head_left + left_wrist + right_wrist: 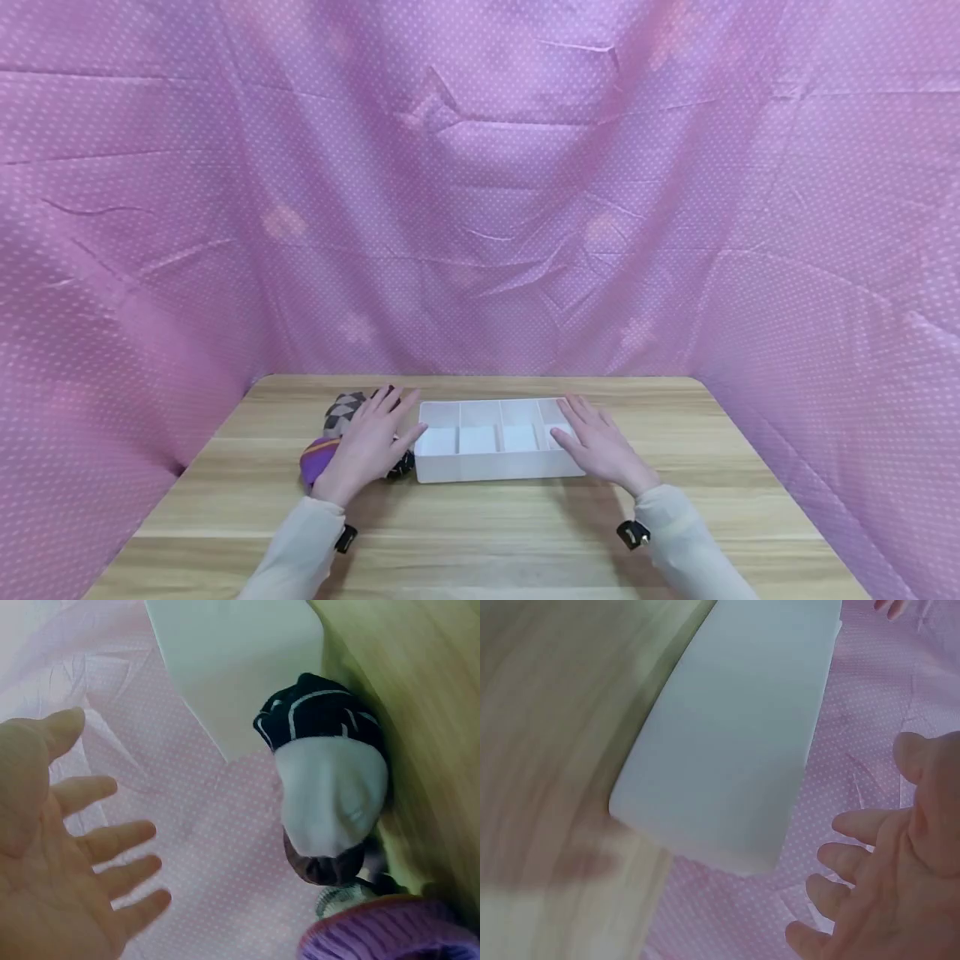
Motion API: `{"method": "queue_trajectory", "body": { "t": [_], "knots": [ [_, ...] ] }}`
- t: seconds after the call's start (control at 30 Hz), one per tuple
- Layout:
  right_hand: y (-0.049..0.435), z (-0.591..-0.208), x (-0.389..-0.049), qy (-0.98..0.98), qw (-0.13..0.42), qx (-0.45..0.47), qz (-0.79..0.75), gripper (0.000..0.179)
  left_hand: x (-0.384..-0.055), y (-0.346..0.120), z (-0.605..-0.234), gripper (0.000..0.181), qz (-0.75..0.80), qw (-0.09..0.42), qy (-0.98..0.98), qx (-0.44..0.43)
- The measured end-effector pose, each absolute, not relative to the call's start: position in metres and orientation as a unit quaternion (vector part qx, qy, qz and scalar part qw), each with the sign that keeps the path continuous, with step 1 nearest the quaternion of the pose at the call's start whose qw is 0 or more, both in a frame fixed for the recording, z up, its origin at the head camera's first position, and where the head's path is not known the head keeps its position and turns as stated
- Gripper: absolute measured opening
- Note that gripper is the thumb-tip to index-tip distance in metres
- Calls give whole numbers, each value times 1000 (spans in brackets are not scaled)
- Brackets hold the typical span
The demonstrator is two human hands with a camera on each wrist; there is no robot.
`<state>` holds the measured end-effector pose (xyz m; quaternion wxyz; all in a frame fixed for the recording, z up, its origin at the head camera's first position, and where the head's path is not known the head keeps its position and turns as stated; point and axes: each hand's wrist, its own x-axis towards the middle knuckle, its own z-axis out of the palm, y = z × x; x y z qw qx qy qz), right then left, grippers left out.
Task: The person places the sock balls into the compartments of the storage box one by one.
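Observation:
A white box (498, 468) with several compartments in a row stands on the table, and no items show inside it. My left hand (369, 446), fingers spread and holding nothing, is above a group of balled socks at the box's left end. Among them are a purple sock (318, 458), a grey checked one (341, 414) and a black one with white lines (402, 467). The left wrist view shows a white sock bundle (334, 791) beside the box; the hand partly hides the group from above. My right hand (603, 450) hovers over the box's right end, fingers spread, with nothing in it.
The wooden table (487, 542) carries the box and socks near its far side. Pink dotted cloth (480, 208) hangs behind the table and along both sides. A small black device (633, 534) sits at each wrist.

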<state>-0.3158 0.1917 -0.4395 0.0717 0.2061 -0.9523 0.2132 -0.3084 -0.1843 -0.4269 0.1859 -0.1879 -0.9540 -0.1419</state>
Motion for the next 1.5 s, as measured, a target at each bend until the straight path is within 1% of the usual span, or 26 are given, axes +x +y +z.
{"method": "queue_trajectory", "body": {
  "t": [0.27,0.5,0.6,0.83,0.97,1.2,1.5],
  "knots": [
    [197,-444,-322,-931,47,218,290,63,-311,-196,-428,60,-180,199,-938,-218],
    [203,-450,-327,-913,28,197,356,70,-310,-211,-432,61,-254,174,-932,-190],
    [205,-452,-329,-901,31,191,387,70,-310,-220,-434,62,-275,167,-930,-180],
    [208,-456,-333,-879,42,176,441,65,-312,-232,-439,66,-286,177,-926,-168],
    [212,-459,-336,-874,40,156,459,64,-314,-240,-441,69,-297,172,-925,-165],
    [219,-466,-340,-853,13,123,508,60,-315,-256,-445,72,-331,151,-916,-167],
    [229,-475,-342,-804,-44,94,585,56,-320,-280,-449,74,-360,116,-910,-168]
  ]
}}
